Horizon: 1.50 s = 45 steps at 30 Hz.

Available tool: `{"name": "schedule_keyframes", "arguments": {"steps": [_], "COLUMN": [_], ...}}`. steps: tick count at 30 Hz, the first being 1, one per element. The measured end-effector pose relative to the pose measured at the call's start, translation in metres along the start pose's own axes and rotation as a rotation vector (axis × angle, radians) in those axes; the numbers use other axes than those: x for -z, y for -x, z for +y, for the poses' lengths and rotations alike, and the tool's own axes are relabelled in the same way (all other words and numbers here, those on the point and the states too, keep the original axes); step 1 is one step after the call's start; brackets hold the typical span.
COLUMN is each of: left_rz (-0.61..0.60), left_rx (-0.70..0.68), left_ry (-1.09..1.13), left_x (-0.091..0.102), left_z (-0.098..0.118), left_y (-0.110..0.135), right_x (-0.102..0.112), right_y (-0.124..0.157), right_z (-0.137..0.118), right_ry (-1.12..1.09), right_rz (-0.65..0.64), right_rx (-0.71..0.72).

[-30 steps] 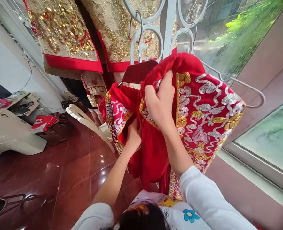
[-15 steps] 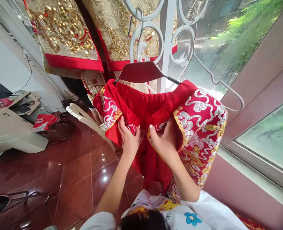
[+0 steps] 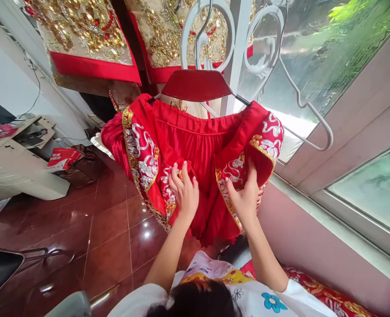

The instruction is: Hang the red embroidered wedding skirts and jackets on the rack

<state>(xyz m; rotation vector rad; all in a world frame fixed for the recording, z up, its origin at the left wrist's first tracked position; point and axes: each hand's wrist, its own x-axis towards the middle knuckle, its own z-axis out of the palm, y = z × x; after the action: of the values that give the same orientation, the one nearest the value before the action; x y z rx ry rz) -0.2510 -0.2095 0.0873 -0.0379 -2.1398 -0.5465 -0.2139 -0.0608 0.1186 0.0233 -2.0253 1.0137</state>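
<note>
A red pleated skirt (image 3: 198,143) with a gathered waistband hangs from a clip hanger with a dark red middle (image 3: 198,86). Silver and gold embroidery covers its folded side panels. My left hand (image 3: 186,193) lies over the left inner panel (image 3: 168,185), its fingers spread and touching the cloth. On the right inner panel (image 3: 236,169) rests the thumb of my right hand (image 3: 247,198). The right index finger points up beside that panel, apart from the thumb; the other right fingers are mostly hidden. The right outer panel (image 3: 270,134) folds back beyond this hand.
Gold-sequined garments (image 3: 92,31) with red borders hang behind. White rings (image 3: 208,35) of a metal rack and a bare hanger (image 3: 309,110) stand before the window. Left are a cream cabinet (image 3: 19,167) and a dark chair (image 3: 3,273). Red embroidered cloth (image 3: 317,286) lies low on the right.
The left hand's fingers have spread apart. Both hands and the inner panels have moved apart, showing more pleats. The right outer panel has swung inward; the view has shifted slightly.
</note>
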Motion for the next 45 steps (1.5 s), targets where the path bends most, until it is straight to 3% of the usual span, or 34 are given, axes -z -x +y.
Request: {"name": "schedule_keyframes", "arguments": {"steps": [5, 9, 14, 17, 21, 25, 30, 34, 38, 43, 45], "left_rz": [0.193, 0.138, 0.091, 0.093, 0.131, 0.188, 0.139, 0.17, 0.089, -0.103, -0.231], "left_rx": [-0.06, -0.237, -0.261, -0.248, -0.128, 0.015, 0.04, 0.099, 0.211, 0.409, 0.412], "left_ry": [0.053, 0.087, 0.079, 0.007, -0.07, -0.041, 0.082, 0.213, 0.479, 0.973, 1.107], "left_x": [-0.007, -0.005, 0.002, 0.004, 0.002, -0.001, 0.006, 0.015, 0.022, 0.042, 0.054], "left_z": [-0.033, -0.045, -0.048, -0.047, -0.046, -0.048, -0.046, -0.038, -0.033, -0.035, -0.043], "left_y": [0.002, 0.008, 0.01, 0.01, 0.006, 0.001, 0.0, -0.001, -0.006, -0.003, 0.008], "right_x": [-0.007, -0.025, -0.052, -0.059, -0.057, -0.055, -0.067, -0.087, -0.101, -0.109, -0.112], "right_y": [0.004, 0.014, 0.032, 0.034, 0.029, 0.03, 0.043, 0.056, 0.065, 0.072, 0.074], "right_z": [0.009, 0.015, 0.027, 0.029, 0.025, 0.027, 0.037, 0.043, 0.052, 0.066, 0.07], "right_ry": [0.14, 0.109, 0.066, 0.243, 0.437, 0.53, 0.378, 0.378, 0.347, 0.118, 0.032], "right_rz": [0.158, 0.179, -0.11, -0.256, -0.565, -0.805, -1.039, -1.01, -0.917, -0.825, -0.783], "right_rx": [0.078, 0.16, 0.04, -0.137, -0.31, -0.38, -0.368, -0.411, -0.473, -0.548, -0.595]}}
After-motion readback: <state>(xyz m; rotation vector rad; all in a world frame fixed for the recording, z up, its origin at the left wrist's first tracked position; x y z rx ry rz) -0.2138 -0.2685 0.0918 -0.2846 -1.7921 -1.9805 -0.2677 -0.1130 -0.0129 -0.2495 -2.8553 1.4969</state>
